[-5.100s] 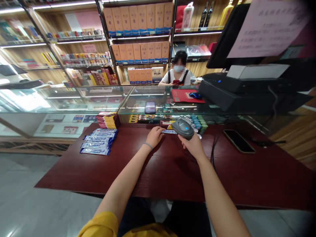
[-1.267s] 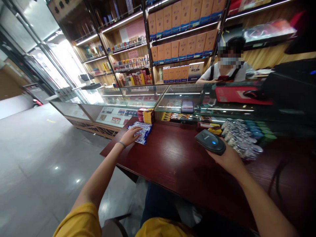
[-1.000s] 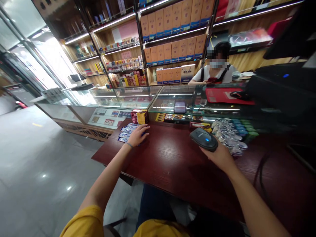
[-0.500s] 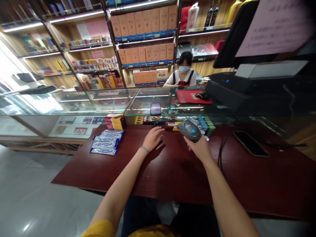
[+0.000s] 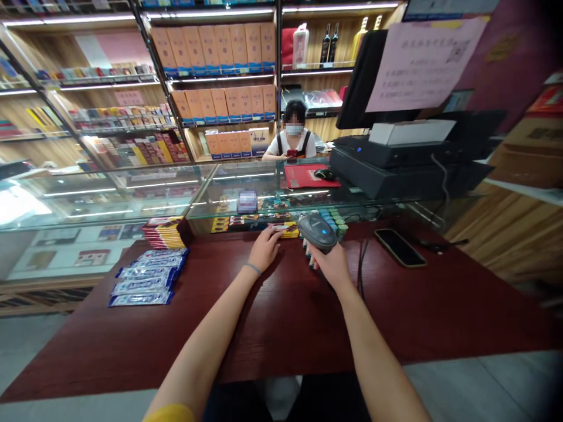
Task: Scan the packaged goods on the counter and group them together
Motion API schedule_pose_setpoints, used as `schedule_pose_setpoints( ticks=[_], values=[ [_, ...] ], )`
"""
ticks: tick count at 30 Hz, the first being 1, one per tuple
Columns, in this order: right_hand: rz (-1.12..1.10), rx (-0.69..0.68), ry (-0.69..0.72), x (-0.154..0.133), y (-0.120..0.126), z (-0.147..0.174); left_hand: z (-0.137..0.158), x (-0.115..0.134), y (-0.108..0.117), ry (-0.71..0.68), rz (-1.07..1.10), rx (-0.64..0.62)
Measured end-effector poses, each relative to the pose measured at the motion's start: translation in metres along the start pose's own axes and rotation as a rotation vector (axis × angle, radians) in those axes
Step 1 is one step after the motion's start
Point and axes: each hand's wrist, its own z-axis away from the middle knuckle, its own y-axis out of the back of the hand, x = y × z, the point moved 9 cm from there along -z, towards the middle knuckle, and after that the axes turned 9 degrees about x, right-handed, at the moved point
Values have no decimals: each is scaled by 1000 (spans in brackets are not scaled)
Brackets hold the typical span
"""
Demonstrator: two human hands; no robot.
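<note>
My right hand is wrapped around the handle of a dark grey barcode scanner with a lit blue spot, held above the table. My left hand stretches over the table's far side, fingers extended. Its fingertips are at a small stack of yellow and red packets; whether they touch is not clear. Several small cylinders with green and blue tops stand behind the scanner, partly hidden by it. On the left lie overlapping blue and white wrapped bars, with a stack of red and yellow packs behind them.
A dark red wooden table meets a glass display counter. On the right lie a phone and a black cable. A monitor stands on the counter. Behind it sits a masked person holding a red phone.
My left hand has moved forward to the yellow and red packets. The scanner stays in my right hand. The view has turned to the right.
</note>
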Motion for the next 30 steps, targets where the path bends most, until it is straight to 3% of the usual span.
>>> schedule_pose_setpoints(
  ticks=[7,12,16,19,22,26,30],
  values=[
    [4,-20,-5,2,-3,1,-13,-15,-30,127,-176,-72],
    [5,-15,-27,5,-4,2,-12,-12,-19,120,-164,-46],
    [47,-33,-17,4,-6,3,-11,-9,-2,165,-25,19],
    [50,-20,11,1,-5,4,-3,-19,23,331,142,169],
    [52,-29,11,-2,-6,6,21,-43,48,617,373,300],
    [54,-104,24,-8,-16,13,65,-74,60,987,787,283],
    [42,-192,46,-9,-34,24,95,-94,82,1093,926,375]
  ],
)
